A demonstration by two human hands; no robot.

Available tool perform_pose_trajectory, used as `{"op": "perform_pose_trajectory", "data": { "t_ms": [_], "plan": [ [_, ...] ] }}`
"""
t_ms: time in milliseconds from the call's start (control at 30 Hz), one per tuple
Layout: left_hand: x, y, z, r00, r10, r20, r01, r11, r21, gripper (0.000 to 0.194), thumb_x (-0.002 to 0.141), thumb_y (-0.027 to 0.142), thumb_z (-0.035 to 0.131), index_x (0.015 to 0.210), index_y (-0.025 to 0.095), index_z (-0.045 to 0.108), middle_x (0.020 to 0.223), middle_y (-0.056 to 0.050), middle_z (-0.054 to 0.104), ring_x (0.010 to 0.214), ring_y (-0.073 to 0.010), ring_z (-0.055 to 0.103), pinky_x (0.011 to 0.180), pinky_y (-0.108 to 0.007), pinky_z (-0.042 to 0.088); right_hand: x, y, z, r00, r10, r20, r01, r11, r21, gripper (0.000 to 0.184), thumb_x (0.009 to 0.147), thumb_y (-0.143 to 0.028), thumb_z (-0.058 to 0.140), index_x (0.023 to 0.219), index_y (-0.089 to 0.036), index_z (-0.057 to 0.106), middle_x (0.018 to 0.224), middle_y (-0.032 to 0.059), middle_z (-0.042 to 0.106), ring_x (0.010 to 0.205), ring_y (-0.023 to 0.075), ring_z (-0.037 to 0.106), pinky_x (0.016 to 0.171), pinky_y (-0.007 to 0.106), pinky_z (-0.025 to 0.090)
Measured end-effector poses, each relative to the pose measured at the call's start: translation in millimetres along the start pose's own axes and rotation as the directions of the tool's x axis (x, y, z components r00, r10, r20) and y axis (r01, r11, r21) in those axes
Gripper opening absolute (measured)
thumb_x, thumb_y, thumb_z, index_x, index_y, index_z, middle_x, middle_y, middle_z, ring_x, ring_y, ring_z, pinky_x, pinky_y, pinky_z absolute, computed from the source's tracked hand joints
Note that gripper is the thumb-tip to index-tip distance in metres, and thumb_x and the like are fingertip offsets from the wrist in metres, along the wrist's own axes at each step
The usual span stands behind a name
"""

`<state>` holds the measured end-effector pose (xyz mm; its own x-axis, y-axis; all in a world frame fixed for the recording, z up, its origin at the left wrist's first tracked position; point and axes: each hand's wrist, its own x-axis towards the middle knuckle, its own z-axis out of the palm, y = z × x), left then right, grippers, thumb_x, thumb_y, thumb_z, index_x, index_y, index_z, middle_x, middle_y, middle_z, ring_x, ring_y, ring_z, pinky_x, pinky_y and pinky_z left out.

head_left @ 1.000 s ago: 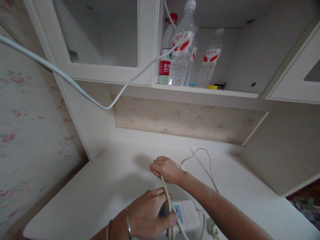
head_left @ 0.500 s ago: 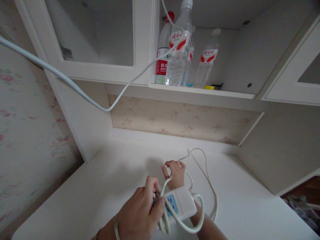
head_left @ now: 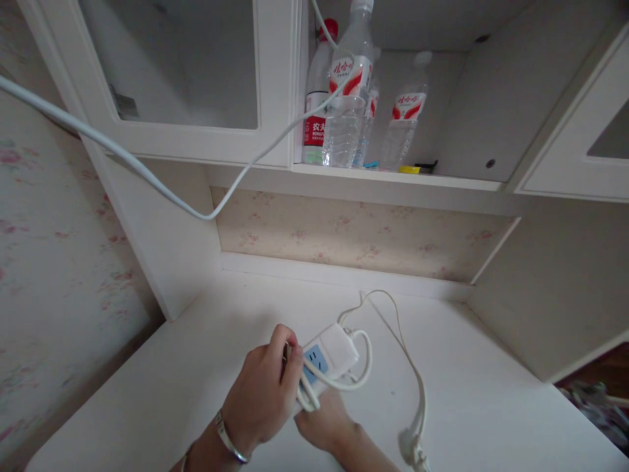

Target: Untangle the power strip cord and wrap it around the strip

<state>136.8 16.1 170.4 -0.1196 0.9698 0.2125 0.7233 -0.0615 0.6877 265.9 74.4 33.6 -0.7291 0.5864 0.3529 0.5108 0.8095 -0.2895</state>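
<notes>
My left hand (head_left: 263,393), a bangle on its wrist, is closed on the near end of a white power strip (head_left: 328,354) with a blue socket face. It holds the strip just above the white desk (head_left: 196,367). Loops of the strip's white cord (head_left: 361,357) wrap around the strip. My right hand (head_left: 322,423) sits under the strip with its fingers hidden beneath it. The rest of the cord trails right across the desk to a white plug (head_left: 411,446) near the front edge.
Above the desk an open shelf holds several water bottles (head_left: 344,98) and small items. A glass-fronted cabinet door (head_left: 187,72) is at the upper left. A separate white cable (head_left: 147,177) hangs across from the left wall up into the shelf. Floral wallpaper covers the left wall.
The strip has moved forward and up from the near edge, with cord loops now wound around it. My right hand has drawn back from behind the strip to beneath it.
</notes>
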Motion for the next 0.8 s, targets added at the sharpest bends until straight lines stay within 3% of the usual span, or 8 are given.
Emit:
{"op": "perform_pose_trajectory", "data": {
  "t_ms": [133, 233, 333, 433, 500, 633, 800],
  "plan": [
    [14, -18, 3.8, 0.992, -0.080, -0.100, 0.094, 0.985, 0.146, 0.024, 0.096, 0.043, 0.029, 0.089, 0.023, 0.041, 0.076, -0.002, 0.058, 0.069, -0.0209, 0.060, 0.062, -0.030, 0.038, -18, -2, -18, 0.996, 0.089, 0.015, -0.088, 0.995, -0.055, 0.012, 0.092, -0.022, 0.043, 0.089, -0.020, 0.055, 0.075, 0.0027, 0.066, 0.065, 0.0193, 0.062, 0.063, 0.028, 0.041],
    [26, -36, 16.6, 0.989, -0.060, -0.137, 0.087, 0.976, 0.199, 0.026, 0.095, 0.042, 0.029, 0.086, 0.023, 0.044, 0.092, -0.005, 0.056, 0.078, -0.0209, 0.059, 0.068, -0.031, 0.040, -30, -6, -30, 0.998, 0.068, 0.016, -0.065, 0.989, -0.132, 0.016, 0.095, -0.026, 0.042, 0.084, -0.021, 0.052, 0.066, 0.0014, 0.064, 0.056, 0.0181, 0.060, 0.054, 0.027, 0.035],
    [34, -51, 31.4, 0.994, -0.086, -0.066, 0.087, 0.996, 0.019, 0.031, 0.096, 0.042, 0.026, 0.082, 0.023, 0.045, 0.082, -0.002, 0.057, 0.078, -0.0193, 0.059, 0.069, -0.029, 0.040, -32, -9, -36, 0.995, 0.091, 0.045, -0.080, 0.975, -0.208, 0.022, 0.097, -0.033, 0.039, 0.084, -0.021, 0.052, 0.065, 0.0024, 0.065, 0.052, 0.0201, 0.061, 0.049, 0.029, 0.030],
    [36, -59, 40.6, 0.981, -0.195, -0.021, 0.188, 0.963, -0.193, 0.038, 0.095, 0.051, 0.026, 0.079, 0.023, 0.044, 0.069, 0.002, 0.055, 0.070, -0.0187, 0.058, 0.066, -0.029, 0.040, -30, -6, -40, 0.990, 0.132, 0.049, -0.120, 0.971, -0.209, 0.028, 0.099, -0.038, 0.034, 0.087, -0.021, 0.053, 0.067, 0.0022, 0.067, 0.055, 0.0213, 0.063, 0.049, 0.029, 0.027],
    [32, -62, 42.3, 0.974, -0.223, 0.032, 0.222, 0.931, -0.290, 0.040, 0.093, 0.057, 0.030, 0.082, 0.021, 0.046, 0.071, 0.002, 0.056, 0.069, -0.0181, 0.058, 0.065, -0.028, 0.041, -28, -2, -42, 0.987, 0.159, 0.032, -0.150, 0.971, -0.188, 0.031, 0.100, -0.037, 0.030, 0.086, -0.021, 0.053, 0.067, 0.0016, 0.067, 0.055, 0.0210, 0.063, 0.051, 0.029, 0.027],
    [19, -65, 40.6, 0.979, -0.101, 0.175, 0.166, 0.898, -0.408, 0.044, 0.082, 0.055, 0.056, 0.102, 0.017, 0.047, 0.085, -0.002, 0.059, 0.075, -0.0173, 0.058, 0.066, -0.026, 0.045, -24, 3, -44, 0.970, 0.239, -0.040, -0.243, 0.957, -0.158, 0.036, 0.102, -0.033, 0.023, 0.086, -0.021, 0.054, 0.068, 0.0023, 0.066, 0.057, 0.0199, 0.063, 0.052, 0.028, 0.027],
    [8, -61, 35.4, 0.996, 0.051, 0.074, -0.021, 0.934, -0.356, 0.055, 0.066, 0.040, 0.075, 0.108, 0.015, 0.049, 0.110, -0.010, 0.050, 0.101, -0.0227, 0.053, 0.090, -0.033, 0.045, -20, 1, -40, 0.963, 0.268, -0.027, -0.267, 0.963, 0.020, 0.043, 0.102, -0.034, 0.020, 0.085, -0.020, 0.056, 0.068, 0.0037, 0.065, 0.057, 0.0183, 0.062, 0.053, 0.026, 0.031]
  ]
}}
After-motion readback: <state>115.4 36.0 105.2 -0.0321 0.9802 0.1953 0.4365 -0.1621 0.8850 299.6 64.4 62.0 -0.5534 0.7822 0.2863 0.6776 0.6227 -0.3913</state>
